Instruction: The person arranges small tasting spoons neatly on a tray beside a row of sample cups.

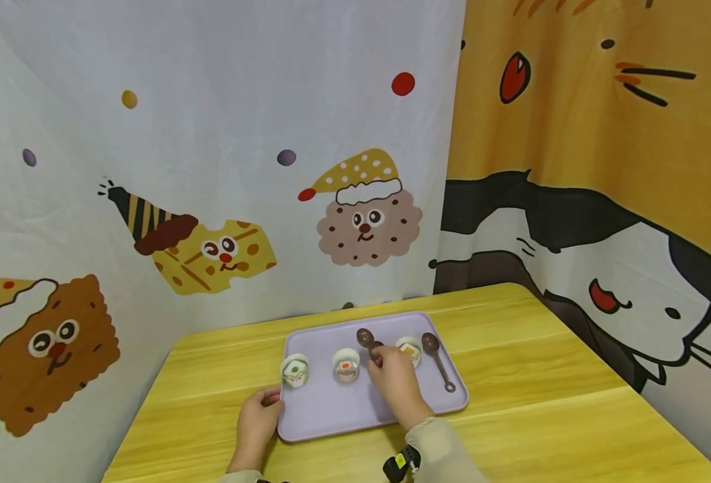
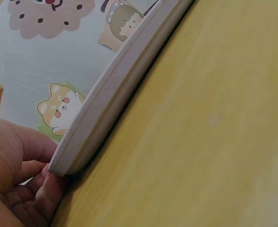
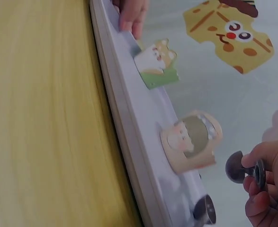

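My left hand (image 1: 259, 419) pinches the left edge of a lilac tray (image 1: 331, 422), thumb on top and fingers underneath. In the right wrist view, my right hand (image 3: 269, 182) pinches a dark brown spoon (image 3: 234, 166), lifted above the tray. Two brown round ends show by those fingers in the head view; I cannot tell which is the held spoon's. A separate brown spoon (image 3: 205, 209) lies lower in the right wrist view. On the tray stand a green dog-printed cup (image 1: 296, 371), a girl-printed cup (image 1: 346, 365) and a third cup (image 1: 408, 351), partly behind my right hand.
Another brown spoon (image 1: 439, 361) lies at the tray's right end, its ring-tipped handle towards me. The tray sits on a yellow wood-grain table (image 1: 530, 376). Cartoon-printed curtains (image 1: 210, 134) hang behind and to the right.
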`<state>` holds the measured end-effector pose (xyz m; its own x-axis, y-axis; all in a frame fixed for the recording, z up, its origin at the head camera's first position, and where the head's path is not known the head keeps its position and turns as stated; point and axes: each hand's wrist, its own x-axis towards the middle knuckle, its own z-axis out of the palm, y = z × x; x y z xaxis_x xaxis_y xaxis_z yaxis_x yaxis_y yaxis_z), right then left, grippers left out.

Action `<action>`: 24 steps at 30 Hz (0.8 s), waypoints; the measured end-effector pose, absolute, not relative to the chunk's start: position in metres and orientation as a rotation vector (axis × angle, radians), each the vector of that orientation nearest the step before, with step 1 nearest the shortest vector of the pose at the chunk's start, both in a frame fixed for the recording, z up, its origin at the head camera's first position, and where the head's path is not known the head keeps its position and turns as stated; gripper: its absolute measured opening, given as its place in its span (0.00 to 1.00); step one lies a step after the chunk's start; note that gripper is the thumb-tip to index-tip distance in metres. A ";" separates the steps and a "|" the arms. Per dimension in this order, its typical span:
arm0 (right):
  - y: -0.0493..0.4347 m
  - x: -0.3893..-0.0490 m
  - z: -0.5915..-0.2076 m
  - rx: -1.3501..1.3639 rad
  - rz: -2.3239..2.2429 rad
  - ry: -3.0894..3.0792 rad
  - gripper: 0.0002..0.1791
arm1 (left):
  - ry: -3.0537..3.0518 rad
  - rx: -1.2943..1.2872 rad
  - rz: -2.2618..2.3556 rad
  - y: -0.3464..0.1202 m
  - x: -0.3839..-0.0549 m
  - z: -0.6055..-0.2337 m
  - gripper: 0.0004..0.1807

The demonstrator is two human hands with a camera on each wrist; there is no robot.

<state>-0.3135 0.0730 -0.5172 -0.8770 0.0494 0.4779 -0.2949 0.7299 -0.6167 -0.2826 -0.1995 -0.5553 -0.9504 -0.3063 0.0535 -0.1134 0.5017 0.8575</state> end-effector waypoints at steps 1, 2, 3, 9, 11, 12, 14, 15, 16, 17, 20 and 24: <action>0.071 -0.314 -0.517 0.202 0.974 -2.455 0.06 | -2.546 0.360 -1.431 -0.199 -0.283 -0.555 0.17; 0.068 -0.314 -0.517 0.218 0.961 -2.442 0.07 | -2.546 0.360 -1.430 -0.199 -0.283 -0.555 0.17; 0.065 -0.314 -0.516 0.230 0.960 -2.435 0.09 | -2.547 0.357 -1.428 -0.199 -0.283 -0.555 0.17; 0.046 -0.309 -0.515 0.251 1.067 -2.429 0.04 | -2.550 0.368 -1.418 -0.200 -0.284 -0.557 0.17; 0.040 -0.308 -0.514 0.259 1.077 -2.437 0.04 | -2.550 0.370 -1.419 -0.200 -0.283 -0.557 0.17; 0.038 -0.308 -0.514 0.264 1.081 -2.433 0.03 | -2.549 0.372 -1.420 -0.200 -0.283 -0.557 0.17; 0.032 -0.307 -0.514 0.272 1.070 -2.430 0.03 | -2.550 0.358 -1.422 -0.200 -0.283 -0.558 0.17; 0.029 -0.307 -0.513 0.277 1.059 -2.426 0.04 | -2.550 0.349 -1.421 -0.200 -0.283 -0.557 0.17; 0.027 -0.306 -0.513 0.286 1.055 -2.422 0.06 | -2.550 0.349 -1.425 -0.200 -0.283 -0.557 0.17; 0.024 -0.306 -0.513 0.290 1.046 -2.419 0.07 | -2.551 0.348 -1.428 -0.200 -0.283 -0.557 0.17; 0.016 -0.305 -0.513 0.296 1.032 -2.421 0.08 | -2.550 0.348 -1.435 -0.200 -0.283 -0.557 0.17; 0.006 -0.305 -0.516 0.284 1.069 -2.417 0.04 | -2.549 0.348 -1.442 -0.200 -0.284 -0.558 0.17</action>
<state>-0.3051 0.0065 -0.5156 -0.8639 0.0036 0.5037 -0.3702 0.6737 -0.6396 -0.2837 -0.2003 -0.5575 -0.9539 -0.2955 0.0514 -0.1081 0.4986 0.8600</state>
